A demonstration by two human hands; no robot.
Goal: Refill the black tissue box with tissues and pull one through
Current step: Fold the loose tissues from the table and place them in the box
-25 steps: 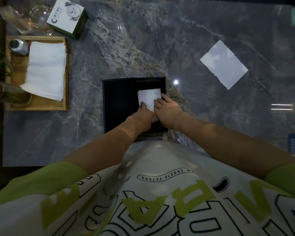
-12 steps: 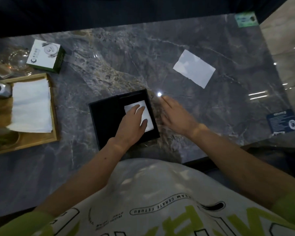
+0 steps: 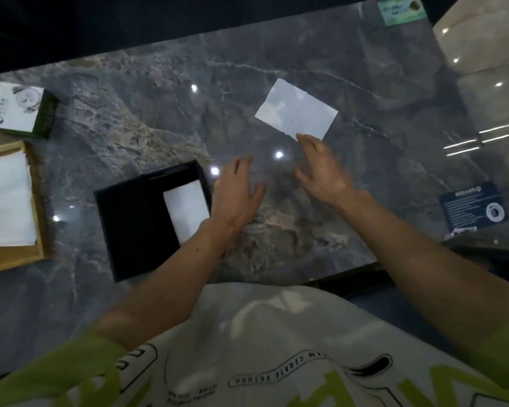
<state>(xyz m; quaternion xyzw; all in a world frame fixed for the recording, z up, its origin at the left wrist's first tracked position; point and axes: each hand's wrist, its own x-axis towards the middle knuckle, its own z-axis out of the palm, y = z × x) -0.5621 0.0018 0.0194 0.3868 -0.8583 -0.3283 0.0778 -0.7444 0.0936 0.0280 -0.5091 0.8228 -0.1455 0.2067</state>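
Now, across the grey marble table [image 3: 364, 83], I see the open black tissue box [image 3: 136, 224] left of centre with folded tissues [image 3: 185, 210] in its right side, my left hand [image 3: 235, 195] and right hand [image 3: 320, 174] both spread and empty beyond it, near the loose tissue [image 3: 296, 110].

Both bare forearms are stretched forward. The left hand [image 3: 236, 191] is held flat, palm down, fingers loosely spread. The right hand [image 3: 320, 168] is held open, fingers apart and slightly curled, nothing grasped.
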